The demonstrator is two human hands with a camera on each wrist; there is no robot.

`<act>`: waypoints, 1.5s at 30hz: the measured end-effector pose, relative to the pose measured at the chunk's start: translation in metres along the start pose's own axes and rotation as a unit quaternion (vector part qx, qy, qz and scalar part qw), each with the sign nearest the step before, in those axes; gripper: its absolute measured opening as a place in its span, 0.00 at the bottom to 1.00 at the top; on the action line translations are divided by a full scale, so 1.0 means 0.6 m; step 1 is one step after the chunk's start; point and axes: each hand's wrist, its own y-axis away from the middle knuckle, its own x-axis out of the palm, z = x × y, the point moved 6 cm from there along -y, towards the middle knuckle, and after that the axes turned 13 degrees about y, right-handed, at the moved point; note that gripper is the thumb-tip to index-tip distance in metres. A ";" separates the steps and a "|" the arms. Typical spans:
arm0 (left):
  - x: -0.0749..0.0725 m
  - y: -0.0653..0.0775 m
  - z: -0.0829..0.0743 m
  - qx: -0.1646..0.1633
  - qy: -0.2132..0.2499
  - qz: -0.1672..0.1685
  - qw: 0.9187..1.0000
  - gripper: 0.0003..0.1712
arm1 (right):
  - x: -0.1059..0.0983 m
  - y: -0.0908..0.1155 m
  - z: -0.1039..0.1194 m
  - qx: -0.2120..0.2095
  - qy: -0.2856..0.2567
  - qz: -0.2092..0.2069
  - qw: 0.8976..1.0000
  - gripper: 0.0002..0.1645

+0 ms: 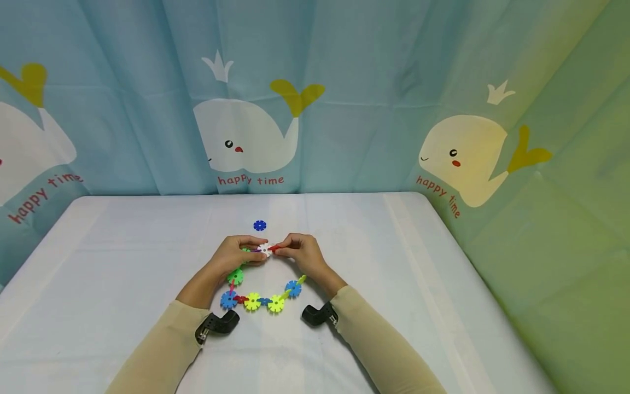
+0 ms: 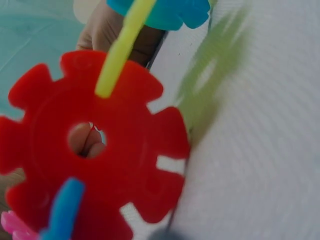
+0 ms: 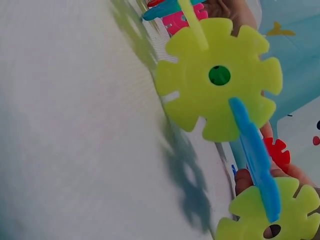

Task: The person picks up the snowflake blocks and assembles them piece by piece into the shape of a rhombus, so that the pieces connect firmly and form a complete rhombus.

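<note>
My left hand (image 1: pixel 235 256) pinches a white notched plastic disc (image 1: pixel 266 250) at one end of a chain of interlocking snowflake discs. Opposite it, my right hand (image 1: pixel 304 253) pinches a red disc (image 1: pixel 274 248) that meets the white one's right edge; how deep the notches sit cannot be made out. The chain curves below both hands through a green disc (image 1: pixel 235 277), a blue disc (image 1: pixel 228 299) and yellow discs (image 1: pixel 252 301), up to a light blue disc (image 1: pixel 293 289) near the right wrist. Close up in the left wrist view is a red disc (image 2: pixel 120 130) of the chain.
A loose dark blue disc (image 1: pixel 260 225) lies on the white table (image 1: pixel 394 262) beyond the hands. Black wrist cameras, such as the left one (image 1: pixel 221 323), sit just below the chain. A blue curtain (image 1: pixel 354 148) printed with whales hangs behind the table's far edge.
</note>
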 end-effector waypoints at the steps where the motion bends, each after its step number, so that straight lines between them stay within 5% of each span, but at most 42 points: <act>1: 0.000 0.000 0.000 0.001 -0.001 -0.001 1.000 0.24 | 0.000 0.000 0.000 -0.001 0.001 0.000 1.000 0.03; 20: -0.009 0.000 0.000 -0.007 -0.001 0.012 1.000 0.25 | -0.003 -0.001 -0.009 0.016 -0.017 0.011 1.000 0.12; 33: -0.050 -0.008 0.012 -0.027 0.050 -0.002 0.998 0.28 | -0.010 -0.039 -0.027 0.080 -0.087 0.012 0.993 0.14; 45: -0.100 -0.002 0.016 -0.041 0.135 -0.032 0.990 0.29 | 0.001 -0.108 -0.021 0.091 0.020 0.025 0.995 0.18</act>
